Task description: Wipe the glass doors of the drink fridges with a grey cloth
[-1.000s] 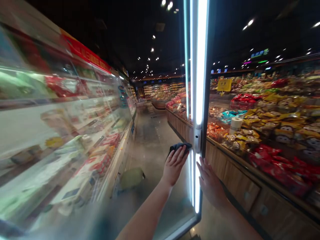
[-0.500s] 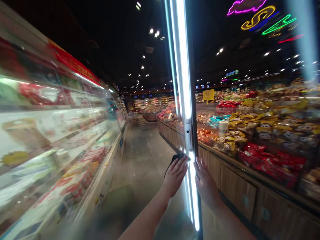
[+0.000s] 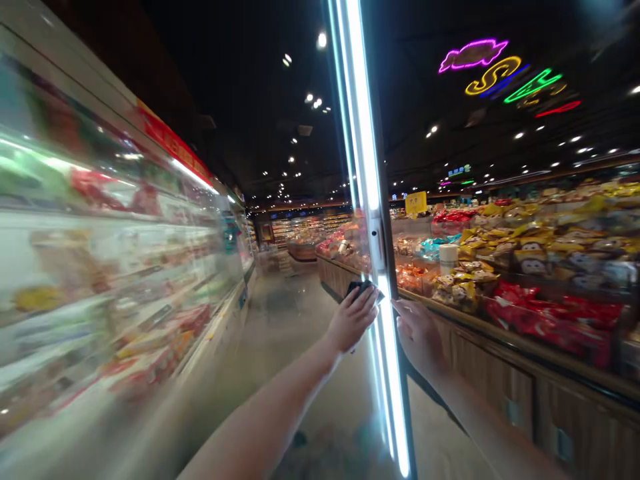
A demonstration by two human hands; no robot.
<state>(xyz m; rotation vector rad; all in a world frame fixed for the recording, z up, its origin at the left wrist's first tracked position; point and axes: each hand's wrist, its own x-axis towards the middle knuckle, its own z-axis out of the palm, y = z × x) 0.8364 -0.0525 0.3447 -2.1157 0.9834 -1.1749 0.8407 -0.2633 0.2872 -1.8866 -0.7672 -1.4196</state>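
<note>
A tall glass door edge carries a bright vertical light strip (image 3: 366, 120) and runs up through the middle of the view. My left hand (image 3: 353, 317) presses a dark cloth (image 3: 359, 288) onto the glass just left of the strip, fingers lying over it. On the right side of the edge, my right hand (image 3: 420, 333) has its fingertips at the dark frame. Its index finger points at the edge, while the other fingers bend a little and stand apart, with nothing visible in them. A small silvery fitting (image 3: 375, 235) sits on the frame above both hands.
To the left runs a blurred refrigerated shelf unit (image 3: 170, 287) with packaged food. At right, a wood-panelled counter (image 3: 493, 353) holds red packets (image 3: 550, 313) and yellow packets (image 3: 535, 247). A shiny aisle floor (image 3: 280, 320) stretches between them.
My left hand and the cloth have moved slightly up along the glass. The right hand has risen too, its fingers going from stretched to more bent. The view has shifted a little.
</note>
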